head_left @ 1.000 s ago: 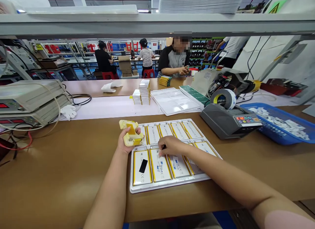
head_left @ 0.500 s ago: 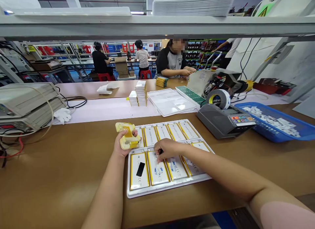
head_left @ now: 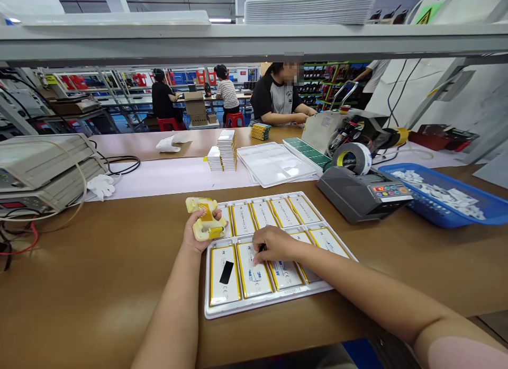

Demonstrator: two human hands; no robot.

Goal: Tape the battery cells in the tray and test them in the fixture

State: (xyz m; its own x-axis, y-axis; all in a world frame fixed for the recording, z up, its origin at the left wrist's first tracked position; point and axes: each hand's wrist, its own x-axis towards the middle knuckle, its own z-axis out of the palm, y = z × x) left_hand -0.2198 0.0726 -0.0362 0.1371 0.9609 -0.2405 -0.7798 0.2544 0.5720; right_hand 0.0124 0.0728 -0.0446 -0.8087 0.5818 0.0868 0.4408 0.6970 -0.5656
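My left hand (head_left: 194,231) is closed around a cream plastic piece (head_left: 204,231) with amber tape on it, at the tray's left edge. Below it, a white plastic tray (head_left: 212,312) carries several flat white pouch batteries with yellow edges in two rows. A black rectangular strip (head_left: 226,272) lies aslant on the front-left battery (head_left: 217,295). My right hand (head_left: 275,244) is over the second front battery (head_left: 256,287), thumb and fingers pinched. Something dark shows between them, but its kind is hidden. Blue-printed film is on this battery and the one beside it.
A grey tape dispenser (head_left: 357,197) and a blue basket (head_left: 448,199) of white pieces stand right. Stacked batteries (head_left: 227,149) and a white tray (head_left: 273,165) are behind. Grey instruments (head_left: 43,168) stand left; a shelf beam (head_left: 238,43) crosses above. A co-worker (head_left: 278,96) sits opposite.
My right hand has shifted slightly to the right over the second front battery, its fingers still pinched. My left hand keeps the cream piece in place.
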